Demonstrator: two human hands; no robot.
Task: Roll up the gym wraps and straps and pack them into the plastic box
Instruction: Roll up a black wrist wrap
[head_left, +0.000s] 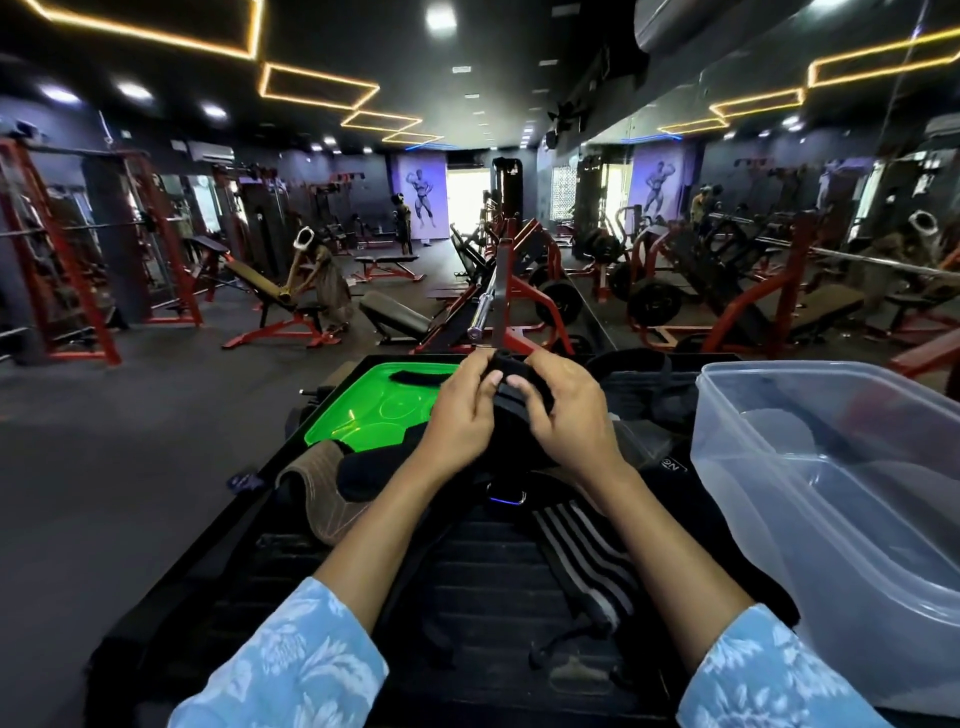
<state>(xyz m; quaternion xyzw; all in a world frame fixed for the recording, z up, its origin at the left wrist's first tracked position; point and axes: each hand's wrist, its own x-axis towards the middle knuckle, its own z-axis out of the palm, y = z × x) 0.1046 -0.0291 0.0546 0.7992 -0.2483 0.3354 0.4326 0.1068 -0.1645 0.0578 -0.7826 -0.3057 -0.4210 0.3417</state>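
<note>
Bench (467, 597) – dark ribbed surface, carries everything, runs from near edge out to the far middle.

Plastic box (841, 467) – clear, on the right side of the bench, near. Looks empty as far as I can see through the walls; no rolls inside yet.

Green lid (384, 410) – far left on the bench, lying flat, a black strap end draped over its far edge.

Loose gear not yet rolled: tan wrap (322, 499) near left of the lid, striped black-and-white wrap (587, 551) in the middle near the right forearm, more black straps piled under and beyond the hands – can't separate them in the dark heap.

Black wrap (511, 384) – held up above the bench middle, between both hands, partly coiled at the top, tail hanging down into the pile.

Left hand (462, 405) – fingers curled round the left side of the coil. Right hand (566, 410) – fingers curled on the right side, thumb pressing on top.

Judgement: early stage. Rolling item one, nothing packed, at least two or three pieces left, then lid on.
</note>
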